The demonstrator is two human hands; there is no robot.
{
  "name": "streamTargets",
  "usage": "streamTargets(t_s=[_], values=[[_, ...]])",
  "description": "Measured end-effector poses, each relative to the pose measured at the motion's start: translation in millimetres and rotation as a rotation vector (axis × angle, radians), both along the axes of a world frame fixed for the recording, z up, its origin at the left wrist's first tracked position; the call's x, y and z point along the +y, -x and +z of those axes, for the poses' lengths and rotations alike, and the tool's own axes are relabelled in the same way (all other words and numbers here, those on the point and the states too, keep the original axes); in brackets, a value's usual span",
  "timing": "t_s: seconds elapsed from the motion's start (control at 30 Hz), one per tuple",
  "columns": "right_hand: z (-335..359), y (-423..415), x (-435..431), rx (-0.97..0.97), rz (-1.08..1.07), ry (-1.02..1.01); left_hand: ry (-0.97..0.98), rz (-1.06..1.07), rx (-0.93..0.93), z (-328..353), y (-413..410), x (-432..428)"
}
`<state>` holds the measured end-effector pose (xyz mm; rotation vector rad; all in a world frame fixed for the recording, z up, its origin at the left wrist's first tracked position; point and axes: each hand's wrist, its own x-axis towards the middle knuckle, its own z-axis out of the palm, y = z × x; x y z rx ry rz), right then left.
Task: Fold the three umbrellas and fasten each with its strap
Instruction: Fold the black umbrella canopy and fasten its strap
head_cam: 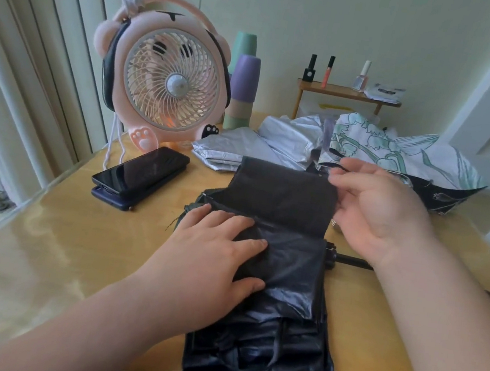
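The left hand presses flat, fingers straight, on the black umbrella at the worktop's near edge; the right hand pinches its raised flap.

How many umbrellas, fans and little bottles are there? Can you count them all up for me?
Umbrellas: 3 (black umbrella, silver umbrella, flowery umbrella)
Fans: 1 (pink fan)
Little bottles: 3 (black bottle, orange tube, pale bottle)
Total: 7
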<state>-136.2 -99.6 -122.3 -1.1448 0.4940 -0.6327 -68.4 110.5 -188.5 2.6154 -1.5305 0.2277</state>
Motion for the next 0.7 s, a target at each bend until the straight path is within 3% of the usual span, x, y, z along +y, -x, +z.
streamTargets(t_s=[0.1,0.23,0.33,0.47,0.53,0.63,0.7], values=[[-12,22,13,0.045,0.046,0.164,0.157,-0.038,-0.016,-5,-4,2],[-25,48,30,0.141,-0.009,0.549,0.450,-0.044,0.025,0,-13,13],[-34,61,39,0.215,-0.005,0.667,0.670,0.020,0.011,13,-19,26],[-43,68,42,0.264,0.010,0.739,0.897,0.017,0.264,51,-27,21],[-45,69,42,0.279,0.019,0.779,0.724,-0.031,0.366,71,-32,5],[-46,69,45,0.291,0.011,0.810,0.172,-0.072,0.379,85,-33,-24],[-47,68,43,0.278,-0.013,0.788,-0.038,-0.078,0.343,80,-32,-31]])
